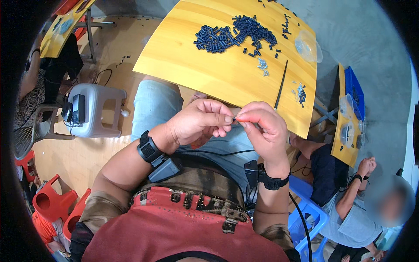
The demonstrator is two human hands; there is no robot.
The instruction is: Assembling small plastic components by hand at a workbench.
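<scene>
My left hand [197, 120] and my right hand [264, 127] meet above my lap, just off the near edge of the yellow table [174, 56]. Thumb and fingers of each are pinched together at a tiny dark piece [235, 118], mostly hidden by the fingertips. On the tabletop lie two adjoining heaps of small black rectangular parts [214, 39]. Closer to me is a little pile of small silvery metal parts [262, 65]. A thin, dark, pointed stick [282, 83] rests to its right, beside a scatter of small dark bits [301, 95].
A clear plastic tub [309, 47] stands at the table's right edge. To the left is a grey-white plastic stool [94, 109] with a black device on it. A black cable [301, 214] runs by my right arm, near a blue chair [312, 209]. Other people sit on both sides.
</scene>
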